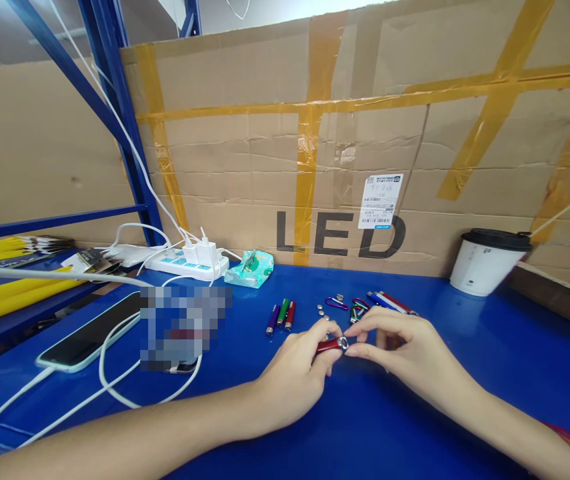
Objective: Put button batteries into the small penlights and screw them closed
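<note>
My left hand (297, 377) is closed around a small red metal mini flashlight (329, 346), its silver open end turned to the right. At that end, the thumb and fingertips of my right hand (397, 340) are pinched together; anything between them is too small to make out. Just beyond my hands lie a few small silver discs (320, 309) like button cells. A purple carabiner clip (336, 303) and other clips (359, 308) lie behind my right fingers. Left of them are a purple tube (273, 321), a green tube (283, 312) and a red tube (290, 316) with silver ends.
More blue, white and red tubes (389, 301) lie behind my right hand. A lidded paper cup (485, 263) stands back right. To the left are a phone (95, 330), white cables, a power strip (189, 265) and a green packet (251, 268). Taped cardboard (245, 167) closes off the back.
</note>
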Motion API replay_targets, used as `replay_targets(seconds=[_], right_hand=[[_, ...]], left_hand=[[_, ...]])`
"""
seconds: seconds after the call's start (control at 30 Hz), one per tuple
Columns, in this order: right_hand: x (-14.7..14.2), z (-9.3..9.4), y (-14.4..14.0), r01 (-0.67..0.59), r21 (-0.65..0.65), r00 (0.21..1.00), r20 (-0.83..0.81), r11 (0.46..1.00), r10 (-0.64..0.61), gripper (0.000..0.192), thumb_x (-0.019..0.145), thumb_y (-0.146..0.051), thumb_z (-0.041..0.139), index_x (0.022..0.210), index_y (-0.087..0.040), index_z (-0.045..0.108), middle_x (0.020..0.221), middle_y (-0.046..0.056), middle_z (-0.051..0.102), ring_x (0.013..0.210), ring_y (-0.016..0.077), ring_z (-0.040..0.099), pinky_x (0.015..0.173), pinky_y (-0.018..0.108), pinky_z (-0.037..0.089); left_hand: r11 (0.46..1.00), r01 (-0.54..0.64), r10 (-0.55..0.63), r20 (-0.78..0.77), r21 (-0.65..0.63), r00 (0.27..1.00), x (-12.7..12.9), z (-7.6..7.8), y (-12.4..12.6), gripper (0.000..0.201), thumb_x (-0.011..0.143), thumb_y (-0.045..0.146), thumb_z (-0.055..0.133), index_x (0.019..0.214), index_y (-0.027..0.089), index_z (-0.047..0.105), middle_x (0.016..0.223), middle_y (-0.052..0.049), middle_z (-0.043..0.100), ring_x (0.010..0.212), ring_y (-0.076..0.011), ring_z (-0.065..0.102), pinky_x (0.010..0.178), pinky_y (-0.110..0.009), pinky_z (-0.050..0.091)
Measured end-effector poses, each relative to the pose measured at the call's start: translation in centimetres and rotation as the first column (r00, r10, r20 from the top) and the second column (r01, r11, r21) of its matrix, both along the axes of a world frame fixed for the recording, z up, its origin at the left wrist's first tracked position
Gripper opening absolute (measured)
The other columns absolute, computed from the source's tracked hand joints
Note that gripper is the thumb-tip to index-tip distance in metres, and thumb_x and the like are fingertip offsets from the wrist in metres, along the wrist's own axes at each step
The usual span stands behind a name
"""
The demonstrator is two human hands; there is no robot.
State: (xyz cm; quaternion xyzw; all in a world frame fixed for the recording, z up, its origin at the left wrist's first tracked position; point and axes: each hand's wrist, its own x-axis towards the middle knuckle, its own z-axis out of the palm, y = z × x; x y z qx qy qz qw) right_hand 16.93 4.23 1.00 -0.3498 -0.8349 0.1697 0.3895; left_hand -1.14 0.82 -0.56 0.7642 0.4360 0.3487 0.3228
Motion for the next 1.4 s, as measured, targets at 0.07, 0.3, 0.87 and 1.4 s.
replay_targets(seconds=[0.07,0.3,0.87,1.4], right_hand=[[0.01,0.03,0.01,-0.004,0.025,1.000,0.000,1.000,0.004,0.027,0.072,-0.046,0.065,0.074,-0.019,0.070,0.065,0.002,0.062,0.041,0.0076,0.045,0.042,0.023,0.041],[0.18,-0.24,0.12,0.001,0.024,1.000,0.024,1.000,-0.001,0.028,0.073,-0.047,0.065,0.075,-0.020,0.071,0.066,0.003,0.063,0.045,0.0090,0.047,0.044,0.023,0.043],[0.03,0.22,0.11,0.015,-0.050,1.000,-0.014,0.999,-0.016,0.031,0.066,-0.051,0.068,0.061,-0.021,0.070,0.060,0.002,0.062,0.046,0.0105,0.047,0.043,0.024,0.040],[0.41,-0.24,0.67,-0.011,-0.157,1.000,0.008,0.988,0.012,0.020,0.068,-0.039,0.071,0.068,-0.019,0.070,0.067,0.001,0.061,0.049,0.0091,0.045,0.047,0.023,0.040]], left_hand=[[1.000,-0.001,0.001,-0.004,0.003,1.000,0.03,0.02,-0.03,0.014,0.087,0.016,0.040,0.093,0.022,0.050,0.062,0.006,0.047,0.057,-0.0106,0.046,0.054,-0.020,0.034],[1.000,0.001,-0.001,0.002,0.004,1.000,0.03,-0.21,-0.06,0.015,0.086,0.016,0.040,0.094,0.021,0.051,0.062,0.006,0.047,0.057,-0.0105,0.046,0.054,-0.020,0.035],[0.999,0.035,-0.034,0.024,-0.032,0.999,0.00,-0.31,-0.07,0.016,0.085,0.017,0.041,0.096,0.019,0.052,0.064,0.004,0.049,0.060,-0.0115,0.048,0.056,-0.021,0.037],[1.000,0.027,-0.026,0.037,-0.002,0.999,0.26,-0.14,-0.10,0.016,0.086,0.017,0.042,0.086,0.015,0.058,0.061,0.004,0.048,0.057,-0.0100,0.046,0.054,-0.019,0.035]])
